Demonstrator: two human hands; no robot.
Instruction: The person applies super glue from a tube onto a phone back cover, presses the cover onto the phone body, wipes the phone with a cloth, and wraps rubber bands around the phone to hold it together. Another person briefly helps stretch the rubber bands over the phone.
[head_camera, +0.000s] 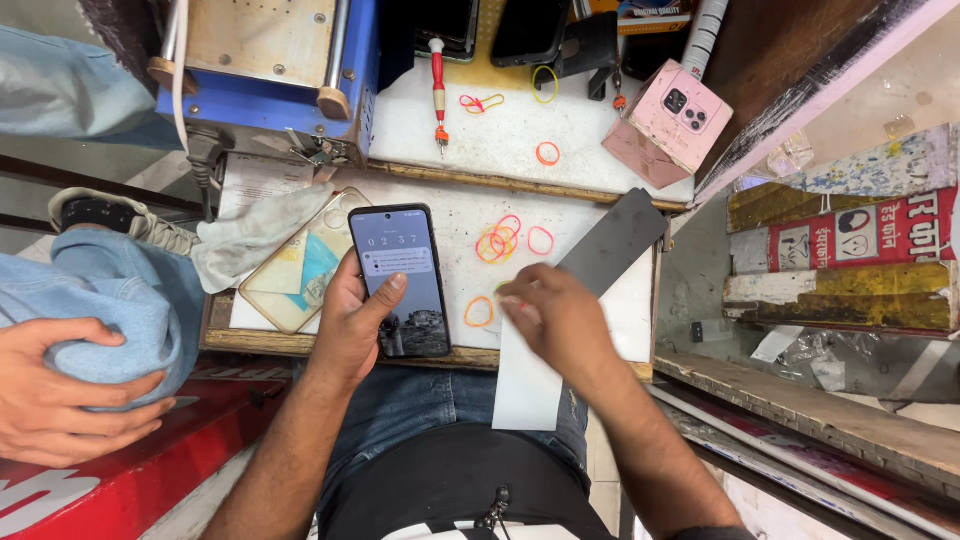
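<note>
Two hands work at the worktop's (600, 330) near edge: left hand (350, 320), fingers clamped around a lit smartphone (400, 280); right hand (560, 320), fingers pinching a white protector sheet (525, 385). Best aligned squarely, phone held steady.

right hand (555, 320) covers top of white strip (528, 385), fingertips hidden under it; left hand (350, 325) palm hides smartphone (405, 280) left edge; blue machine (275, 65) cut off at top edge; another person's hand (60, 390) cut at left edge
</note>
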